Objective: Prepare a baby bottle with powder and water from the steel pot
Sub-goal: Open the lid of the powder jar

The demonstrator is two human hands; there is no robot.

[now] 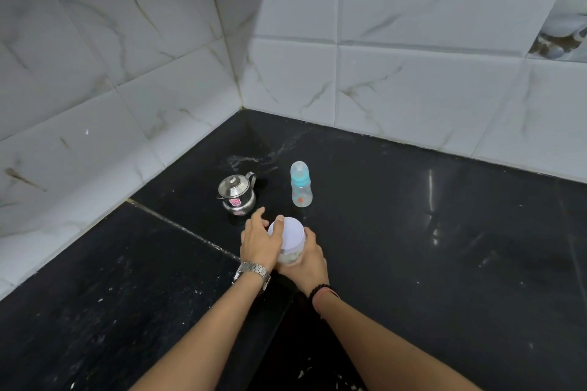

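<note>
Black stone counter point(413, 232), set into a corner of white marble-patterned wall tiles point(413, 82); pale specks were scattered over its near left part, and a whitish smear lay on it toward the far corner.

Steel pot point(236, 192): small, polished, lidded with a knob on top, handle at the far right side, spout at the left, a pink sticker on its belly. It stood upright on the counter, left of the bottle and just beyond the hands.

Baby bottle point(301, 185): clear, with a blue collar and a clear cap in place, upright on the counter, right of the pot and apart from it. Whether it held anything could not be told.

Powder jar point(289, 243): clear body with a white lid point(287, 233), white contents visible low in the body. It sat nearest the viewer, between the two hands, in front of pot and bottle.

Left hand point(259, 240): laid over the left side of the lid, thumb curled onto the lid's far edge, fingers spread toward the pot without touching it. A metal watch point(252, 273) was on the wrist.

Right hand point(313, 259): wrapped round the jar's body from the right, gripping it. A dark bead bracelet point(320, 290) was on the wrist.
</note>
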